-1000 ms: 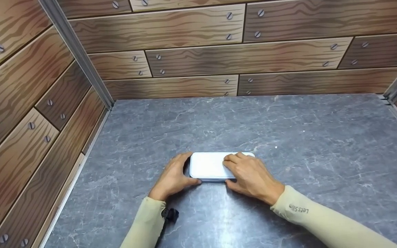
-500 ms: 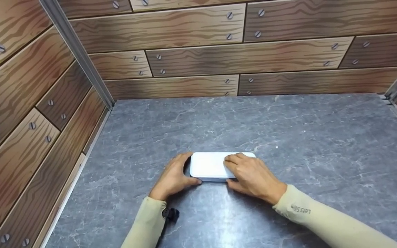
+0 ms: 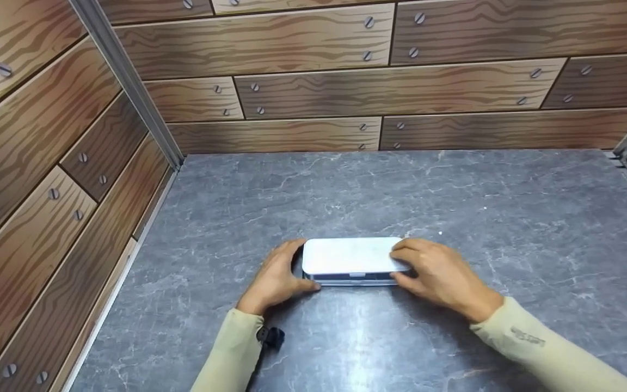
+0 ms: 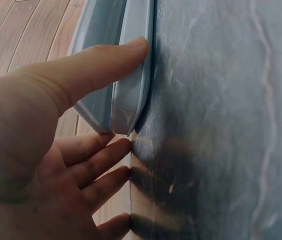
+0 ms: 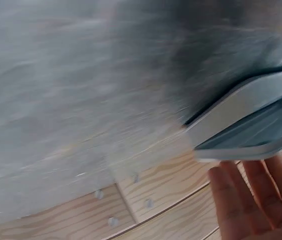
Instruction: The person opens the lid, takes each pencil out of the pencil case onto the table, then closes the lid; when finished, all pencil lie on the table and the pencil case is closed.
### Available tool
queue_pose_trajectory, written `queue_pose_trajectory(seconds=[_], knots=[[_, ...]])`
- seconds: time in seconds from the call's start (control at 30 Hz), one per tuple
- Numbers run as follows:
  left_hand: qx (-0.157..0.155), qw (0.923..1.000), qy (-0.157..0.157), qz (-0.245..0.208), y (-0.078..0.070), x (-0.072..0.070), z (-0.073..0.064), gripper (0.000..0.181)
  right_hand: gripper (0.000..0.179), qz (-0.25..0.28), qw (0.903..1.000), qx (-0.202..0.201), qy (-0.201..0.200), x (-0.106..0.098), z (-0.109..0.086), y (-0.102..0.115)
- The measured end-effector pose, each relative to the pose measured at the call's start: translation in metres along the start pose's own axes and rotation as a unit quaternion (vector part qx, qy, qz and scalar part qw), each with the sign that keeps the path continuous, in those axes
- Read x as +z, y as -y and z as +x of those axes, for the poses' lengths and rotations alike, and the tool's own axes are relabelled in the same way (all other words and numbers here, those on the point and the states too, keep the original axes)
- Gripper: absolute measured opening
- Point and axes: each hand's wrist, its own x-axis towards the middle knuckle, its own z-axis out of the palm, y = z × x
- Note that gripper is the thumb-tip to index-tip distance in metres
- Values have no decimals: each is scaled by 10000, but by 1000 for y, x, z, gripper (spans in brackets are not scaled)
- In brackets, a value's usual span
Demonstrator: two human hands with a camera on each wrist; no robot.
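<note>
A flat white lidded box point(image 3: 346, 256), shaped like a pencil case, lies lengthwise on the table. Its lid is raised a little along the front, with a dark gap above the base point(image 3: 346, 282). My left hand point(image 3: 275, 277) holds the left end, thumb at the front side. In the left wrist view that thumb point(image 4: 106, 60) lies across the base, and the fingers reach to the end and behind. My right hand point(image 3: 444, 275) grips the lid's right end, fingertips on top and thumb at the front edge. The right wrist view shows the tilted lid point(image 5: 261, 137); the box's inside is mostly hidden.
The grey marbled table point(image 3: 292, 190) is bounded by a wood-patterned back wall point(image 3: 313, 98) and a left wall point(image 3: 47, 218). A metal corner post point(image 3: 128, 76) stands at the back left. Small white specks point(image 3: 440, 233) lie on the tabletop.
My right hand has slid rightward from the lid's middle to its right end. The lid's front edge has come up from the base, and my left hand has stayed in place.
</note>
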Motion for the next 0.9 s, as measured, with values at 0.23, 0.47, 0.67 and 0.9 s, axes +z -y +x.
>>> queue_pose_trajectory(seconds=[0.23, 0.47, 0.67, 0.9], knots=[[101, 9999, -134, 19, 0, -1, 1, 99, 26, 834, 9946, 464, -400, -6, 3, -16], [102, 9997, -164, 139, 3, 2, 0, 96, 19, 2099, 9553, 2043, -391, -11, 17, -27], [279, 9994, -176, 108, 3, 1, 0, 93, 28, 3300, 8897, 3125, -439, -12, 25, -40], [412, 9988, -182, 171, 3, 1, -1, 92, 43, 4521, 8120, 3645, -576, -5, 33, -55]])
